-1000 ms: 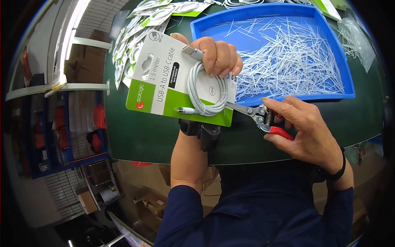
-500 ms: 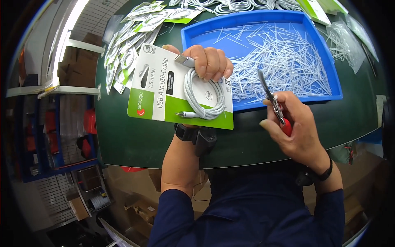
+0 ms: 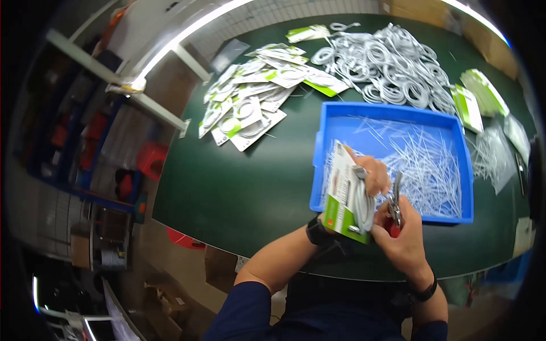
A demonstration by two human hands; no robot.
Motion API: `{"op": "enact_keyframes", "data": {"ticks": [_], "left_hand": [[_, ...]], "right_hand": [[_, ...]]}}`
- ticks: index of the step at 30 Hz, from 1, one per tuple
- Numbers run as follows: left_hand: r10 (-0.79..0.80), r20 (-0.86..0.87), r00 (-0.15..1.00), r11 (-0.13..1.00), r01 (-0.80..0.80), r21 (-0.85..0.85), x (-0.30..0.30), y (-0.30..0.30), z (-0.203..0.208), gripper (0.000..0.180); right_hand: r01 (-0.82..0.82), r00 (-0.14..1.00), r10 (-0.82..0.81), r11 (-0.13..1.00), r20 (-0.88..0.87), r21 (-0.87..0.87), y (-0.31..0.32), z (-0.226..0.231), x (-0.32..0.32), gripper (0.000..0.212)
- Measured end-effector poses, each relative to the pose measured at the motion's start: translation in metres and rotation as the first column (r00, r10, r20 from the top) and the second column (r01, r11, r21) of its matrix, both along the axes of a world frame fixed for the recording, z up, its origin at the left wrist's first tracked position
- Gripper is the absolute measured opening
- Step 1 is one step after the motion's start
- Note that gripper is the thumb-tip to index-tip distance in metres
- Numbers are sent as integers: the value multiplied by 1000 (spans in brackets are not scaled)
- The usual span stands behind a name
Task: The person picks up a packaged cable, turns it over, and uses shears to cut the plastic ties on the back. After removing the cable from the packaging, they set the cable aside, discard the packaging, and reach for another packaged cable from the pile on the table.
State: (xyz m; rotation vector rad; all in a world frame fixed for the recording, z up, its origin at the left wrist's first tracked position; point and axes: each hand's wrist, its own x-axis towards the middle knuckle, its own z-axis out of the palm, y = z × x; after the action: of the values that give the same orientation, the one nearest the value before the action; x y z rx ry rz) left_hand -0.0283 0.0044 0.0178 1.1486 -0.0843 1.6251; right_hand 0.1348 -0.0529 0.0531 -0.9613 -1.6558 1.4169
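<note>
My left hand (image 3: 374, 175) is closed on a white and green retail card (image 3: 340, 213), gripping it by its upper right edge. A coiled pale grey USB cable (image 3: 363, 202) is fastened to the card's face, its plugs at the top and bottom. The card is tilted, seen at a slant and a little blurred. Close beside it, my right hand (image 3: 405, 236) is wrapped round red-handled cutting pliers (image 3: 394, 209), jaws pointing up. Behind both hands, a blue tray (image 3: 320, 165) holds a heap of thin white ties (image 3: 426, 170).
Carded cables (image 3: 250, 96) lie piled at the far left of the dark green table (image 3: 227, 182). Loose coiled cables (image 3: 398, 62) are heaped at the back. Stacked cards (image 3: 483, 94) and a clear bag of ties (image 3: 492, 156) lie to the right.
The head view has shifted, showing more of the table's back and left. The carded cable has turned more edge-on, and the pliers and my right hand are now close beside it.
</note>
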Motion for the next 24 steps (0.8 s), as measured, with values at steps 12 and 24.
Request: {"op": "enact_keyframes", "data": {"ticks": [12,24], "left_hand": [[259,-75,963,952,-242,189,-119,-47,30,28],[790,-608,77,-83,-970,-230,-280,-333,3,60]], "right_hand": [[130,943,-199,958,265,257,-7,17,29,26],[119,820,-366,860,440,495,27,-3,51,52]]}}
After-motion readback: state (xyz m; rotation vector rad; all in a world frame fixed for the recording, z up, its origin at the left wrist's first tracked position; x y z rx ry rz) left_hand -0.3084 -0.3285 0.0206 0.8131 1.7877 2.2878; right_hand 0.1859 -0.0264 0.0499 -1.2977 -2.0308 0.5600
